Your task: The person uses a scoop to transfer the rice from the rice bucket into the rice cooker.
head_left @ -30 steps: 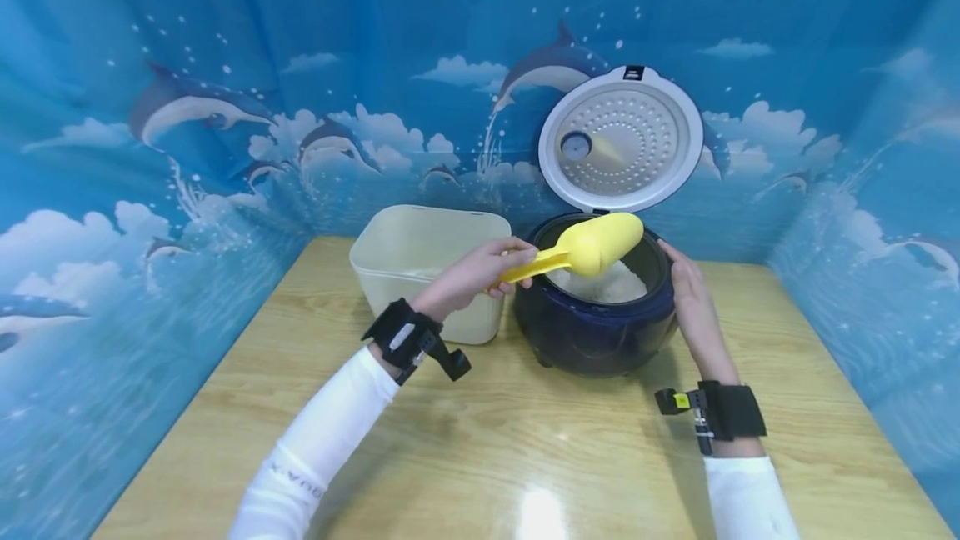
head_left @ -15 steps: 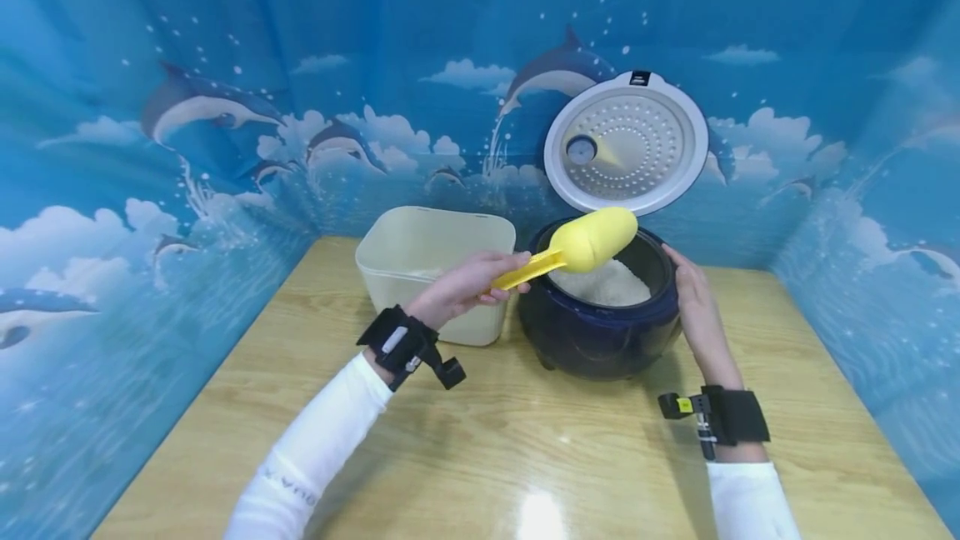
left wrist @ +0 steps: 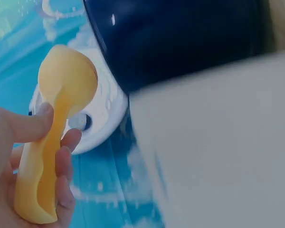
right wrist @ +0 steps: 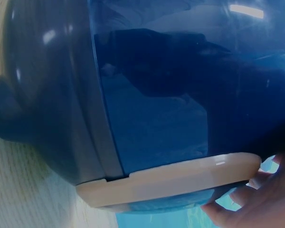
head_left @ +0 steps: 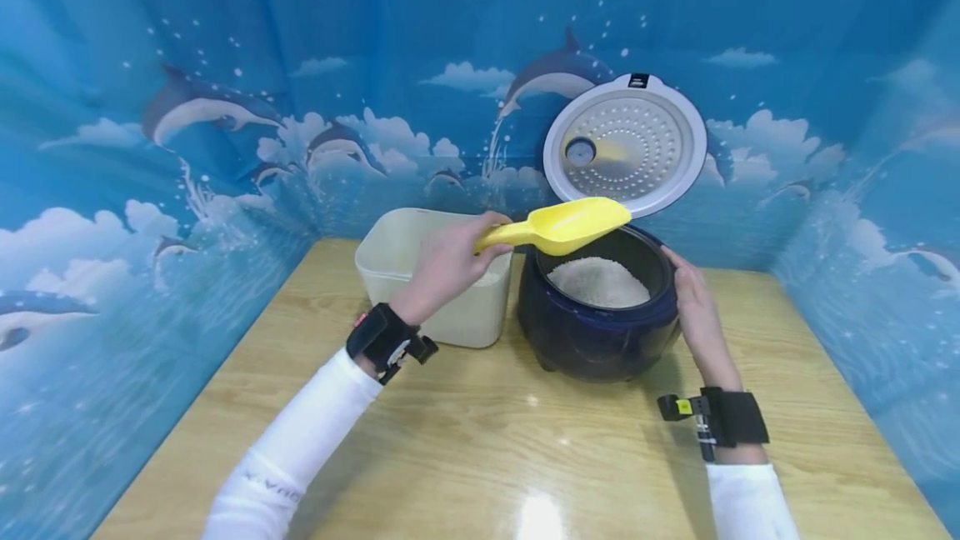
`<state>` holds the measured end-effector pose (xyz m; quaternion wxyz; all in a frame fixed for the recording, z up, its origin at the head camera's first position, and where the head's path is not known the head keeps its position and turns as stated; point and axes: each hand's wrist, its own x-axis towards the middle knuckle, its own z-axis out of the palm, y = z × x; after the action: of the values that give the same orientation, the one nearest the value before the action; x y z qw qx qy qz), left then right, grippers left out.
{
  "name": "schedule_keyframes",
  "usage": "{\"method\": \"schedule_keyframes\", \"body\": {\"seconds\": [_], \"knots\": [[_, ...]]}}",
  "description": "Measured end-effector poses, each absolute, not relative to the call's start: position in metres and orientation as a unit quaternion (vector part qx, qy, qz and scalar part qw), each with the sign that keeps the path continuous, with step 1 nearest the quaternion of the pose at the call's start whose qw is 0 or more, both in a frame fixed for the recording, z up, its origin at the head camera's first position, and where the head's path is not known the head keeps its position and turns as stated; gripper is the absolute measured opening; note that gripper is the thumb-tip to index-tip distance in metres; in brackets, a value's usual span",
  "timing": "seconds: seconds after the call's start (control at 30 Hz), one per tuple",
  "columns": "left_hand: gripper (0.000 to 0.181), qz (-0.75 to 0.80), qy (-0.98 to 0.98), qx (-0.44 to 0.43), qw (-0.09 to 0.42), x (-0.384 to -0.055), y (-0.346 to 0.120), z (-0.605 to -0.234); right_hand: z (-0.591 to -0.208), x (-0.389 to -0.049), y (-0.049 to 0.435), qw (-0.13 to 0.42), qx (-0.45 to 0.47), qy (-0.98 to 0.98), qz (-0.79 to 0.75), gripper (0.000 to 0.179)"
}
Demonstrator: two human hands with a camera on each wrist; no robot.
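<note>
My left hand [head_left: 450,261] grips the handle of a yellow scoop [head_left: 573,225] over the rice cooker [head_left: 600,348]. The scoop's hollow side faces up and looks bare. In the left wrist view, thumb and fingers wrap the scoop's handle [left wrist: 33,178]. White rice [head_left: 600,282] lies heaped inside the cooker's dark pot, below the scoop. The cooker's lid [head_left: 637,144] stands raised at the back. My right hand [head_left: 697,307] rests against the cooker's right rim; in the right wrist view its fingers [right wrist: 247,194] touch near a pale side strip.
A cream bin [head_left: 468,319] stands just left of the cooker, partly behind my left hand. Both sit on a wooden table [head_left: 450,440]. A blue dolphin-print curtain [head_left: 420,40] hangs close behind and at the sides.
The scoop has rolled over, from its rounded back showing to its hollow side up. My left hand has turned and shifted slightly left. The right hand stays at the cooker.
</note>
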<state>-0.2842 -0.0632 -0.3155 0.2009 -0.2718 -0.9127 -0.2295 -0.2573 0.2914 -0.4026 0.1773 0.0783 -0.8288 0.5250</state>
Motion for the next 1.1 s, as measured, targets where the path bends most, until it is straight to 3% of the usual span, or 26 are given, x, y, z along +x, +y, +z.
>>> {"method": "schedule_keyframes", "body": {"seconds": [0.13, 0.33, 0.47, 0.8, 0.97, 1.1], "knots": [[0.039, -0.215, -0.923, -0.231, 0.219, -0.288, -0.107, -0.305, -0.401, -0.257, 0.288, 0.17, 0.083, -0.831, 0.523, 0.052], [0.039, -0.202, -0.951, -0.146, 0.182, -0.292, -0.185, -0.283, -0.4, -0.256, 0.288, 0.167, 0.085, -0.834, 0.518, 0.053], [0.036, -0.111, -0.968, -0.153, 0.162, -0.296, -0.216, -0.269, -0.4, -0.255, 0.29, 0.161, 0.083, -0.837, 0.517, 0.053], [0.015, 0.125, -0.968, -0.191, 0.109, -0.317, -0.189, -0.259, -0.401, -0.256, 0.288, 0.167, 0.08, -0.832, 0.523, 0.053], [0.014, 0.161, -0.97, -0.178, 0.037, -0.326, -0.175, -0.271, -0.402, -0.256, 0.287, 0.168, 0.082, -0.832, 0.522, 0.053], [0.013, 0.151, -0.971, -0.187, 0.019, -0.331, -0.171, -0.278, -0.401, -0.254, 0.29, 0.166, 0.08, -0.834, 0.52, 0.054]]}}
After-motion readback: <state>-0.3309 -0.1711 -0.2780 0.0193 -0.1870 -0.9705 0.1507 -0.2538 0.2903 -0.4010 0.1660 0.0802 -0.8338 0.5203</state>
